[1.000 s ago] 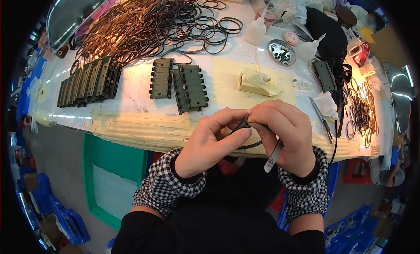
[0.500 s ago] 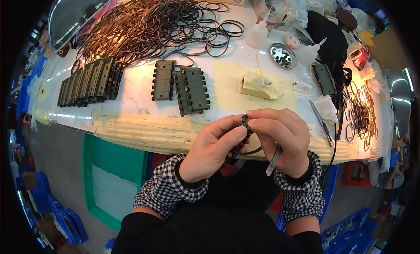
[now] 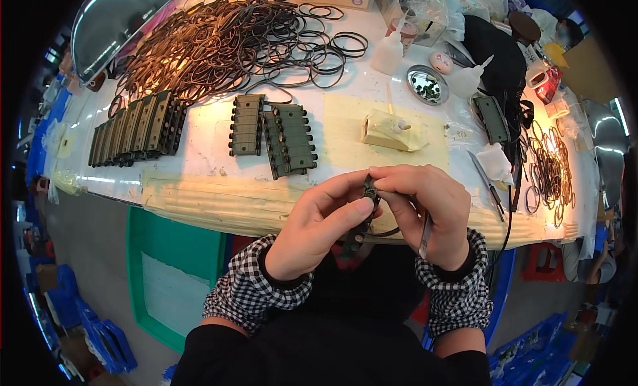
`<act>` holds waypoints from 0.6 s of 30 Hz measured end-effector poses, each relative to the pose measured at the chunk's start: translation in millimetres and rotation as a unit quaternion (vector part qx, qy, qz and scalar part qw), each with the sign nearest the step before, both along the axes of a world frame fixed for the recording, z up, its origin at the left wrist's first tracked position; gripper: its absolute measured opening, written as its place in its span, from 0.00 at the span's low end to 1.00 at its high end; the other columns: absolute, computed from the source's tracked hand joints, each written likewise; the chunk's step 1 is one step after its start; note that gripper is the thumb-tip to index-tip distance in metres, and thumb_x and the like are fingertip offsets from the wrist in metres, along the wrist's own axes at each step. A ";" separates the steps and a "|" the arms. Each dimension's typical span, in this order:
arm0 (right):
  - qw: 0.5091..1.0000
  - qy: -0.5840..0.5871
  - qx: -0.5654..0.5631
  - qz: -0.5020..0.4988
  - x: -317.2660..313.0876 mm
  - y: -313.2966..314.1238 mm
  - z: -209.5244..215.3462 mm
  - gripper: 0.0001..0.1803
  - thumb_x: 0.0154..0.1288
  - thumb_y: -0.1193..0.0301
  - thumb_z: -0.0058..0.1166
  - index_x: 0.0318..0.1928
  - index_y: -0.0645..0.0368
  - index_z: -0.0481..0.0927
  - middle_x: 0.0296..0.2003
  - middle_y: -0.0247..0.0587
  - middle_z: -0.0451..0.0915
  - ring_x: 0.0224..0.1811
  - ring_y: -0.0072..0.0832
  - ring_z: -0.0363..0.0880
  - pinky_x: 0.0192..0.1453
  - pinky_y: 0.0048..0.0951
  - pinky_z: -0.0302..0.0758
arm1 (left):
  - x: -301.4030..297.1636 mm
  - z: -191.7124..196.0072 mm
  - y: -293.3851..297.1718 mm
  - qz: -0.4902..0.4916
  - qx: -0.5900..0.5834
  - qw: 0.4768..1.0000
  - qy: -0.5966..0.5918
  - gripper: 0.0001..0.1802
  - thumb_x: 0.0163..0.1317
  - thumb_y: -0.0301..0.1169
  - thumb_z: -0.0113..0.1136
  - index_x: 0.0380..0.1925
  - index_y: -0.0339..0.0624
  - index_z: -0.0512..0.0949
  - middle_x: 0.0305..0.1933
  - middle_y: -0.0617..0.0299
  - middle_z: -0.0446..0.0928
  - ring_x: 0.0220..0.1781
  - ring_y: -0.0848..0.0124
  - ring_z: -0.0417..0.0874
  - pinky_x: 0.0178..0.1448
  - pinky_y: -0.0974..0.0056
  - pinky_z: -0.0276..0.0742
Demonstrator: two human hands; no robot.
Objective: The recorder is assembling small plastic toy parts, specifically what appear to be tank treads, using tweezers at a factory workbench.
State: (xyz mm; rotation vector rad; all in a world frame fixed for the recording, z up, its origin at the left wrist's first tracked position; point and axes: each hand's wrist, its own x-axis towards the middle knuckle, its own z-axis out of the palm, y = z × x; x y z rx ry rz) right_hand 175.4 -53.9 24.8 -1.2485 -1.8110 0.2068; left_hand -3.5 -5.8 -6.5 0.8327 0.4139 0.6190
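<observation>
Close to my chest, at the table's front edge, my left hand (image 3: pixel 307 232) is closed round a narrow dark green part (image 3: pixel 354 238) with small round wheels along it. Its thumb presses on the upper end. My right hand (image 3: pixel 438 213) pinches at that same end, thumb and forefinger together, while a slim silver metal tool (image 3: pixel 425 236), perhaps tweezers, lies in its curled fingers. A thin dark rubber loop (image 3: pixel 385 234) hangs from the part between the hands. The fingers hide much of the part.
Green wheeled parts stand in a row (image 3: pixel 136 130) at left; a few more (image 3: pixel 286 140) lie mid-table. Behind them spreads a heap of dark rubber loops (image 3: pixel 219 47). A taped block (image 3: pixel 389 132), a dish of small green pieces (image 3: pixel 427 86), squeeze bottles (image 3: pixel 387 54) and a knife (image 3: pixel 487 185) lie around.
The wheeled part has turned slightly in my left hand, showing more of its lower end. The silver tool in my right hand has swung a little to the right and more upright.
</observation>
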 end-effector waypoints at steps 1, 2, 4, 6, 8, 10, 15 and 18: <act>1.000 0.003 0.001 0.001 -0.1 0.4 -0.7 0.10 0.56 0.78 0.62 0.40 0.57 0.81 0.39 0.38 0.86 0.34 0.35 0.84 0.36 0.30 0.76 | 0.7 -0.9 0.1 0.005 0.003 1.000 0.004 0.24 0.71 0.30 0.54 0.63 0.30 0.67 0.53 0.57 0.77 0.52 0.75 0.77 0.58 0.68 0.74; 1.000 -0.002 0.008 0.000 -0.4 0.2 -1.2 0.10 0.56 0.78 0.62 0.40 0.57 0.80 0.39 0.38 0.86 0.35 0.34 0.84 0.36 0.29 0.76 | 1.8 -1.7 -0.5 0.018 0.007 1.000 0.005 0.23 0.71 0.29 0.54 0.63 0.30 0.67 0.53 0.57 0.77 0.52 0.75 0.78 0.58 0.68 0.75; 1.000 -0.011 0.022 0.002 -1.3 0.5 -2.9 0.10 0.56 0.78 0.62 0.41 0.58 0.80 0.40 0.39 0.85 0.36 0.34 0.85 0.37 0.29 0.75 | 3.4 -4.3 -1.9 0.045 0.013 0.999 0.009 0.22 0.71 0.28 0.54 0.62 0.29 0.68 0.54 0.56 0.77 0.52 0.74 0.79 0.57 0.68 0.76; 0.999 -0.032 0.025 0.002 -2.7 -0.7 -0.8 0.11 0.56 0.77 0.62 0.41 0.58 0.81 0.40 0.39 0.85 0.37 0.33 0.85 0.37 0.28 0.75 | 3.2 -6.8 -1.6 0.047 0.003 0.999 -0.011 0.21 0.71 0.27 0.53 0.61 0.29 0.68 0.54 0.56 0.78 0.51 0.74 0.79 0.56 0.68 0.77; 0.998 -0.053 0.032 0.002 -2.0 -1.6 0.5 0.12 0.55 0.78 0.62 0.42 0.58 0.81 0.40 0.39 0.85 0.38 0.31 0.85 0.37 0.27 0.75 | 4.1 -6.2 -1.5 0.046 -0.010 0.999 -0.023 0.21 0.71 0.27 0.53 0.61 0.29 0.69 0.53 0.56 0.78 0.51 0.74 0.80 0.56 0.68 0.78; 0.996 -0.072 0.043 0.006 -0.1 -2.1 -0.6 0.14 0.53 0.78 0.62 0.43 0.58 0.81 0.41 0.38 0.85 0.38 0.29 0.85 0.37 0.26 0.74 | 5.0 -4.4 -2.0 0.046 -0.024 0.998 -0.025 0.20 0.71 0.26 0.53 0.61 0.30 0.69 0.53 0.56 0.78 0.50 0.74 0.80 0.56 0.68 0.78; 0.994 -0.102 0.041 0.022 5.9 -3.5 -2.0 0.19 0.49 0.78 0.61 0.46 0.59 0.81 0.45 0.39 0.85 0.39 0.27 0.85 0.36 0.26 0.73 | -0.1 -2.4 1.8 0.020 -0.014 1.000 0.002 0.20 0.71 0.27 0.53 0.61 0.30 0.69 0.53 0.57 0.78 0.50 0.74 0.80 0.55 0.68 0.78; 0.993 -0.112 0.036 0.012 4.1 -4.3 -2.4 0.20 0.49 0.78 0.61 0.46 0.59 0.81 0.46 0.39 0.85 0.39 0.27 0.85 0.35 0.26 0.73 | -0.1 -1.2 2.8 0.024 -0.027 0.999 0.009 0.20 0.71 0.27 0.54 0.60 0.30 0.69 0.52 0.57 0.78 0.50 0.75 0.80 0.55 0.69 0.78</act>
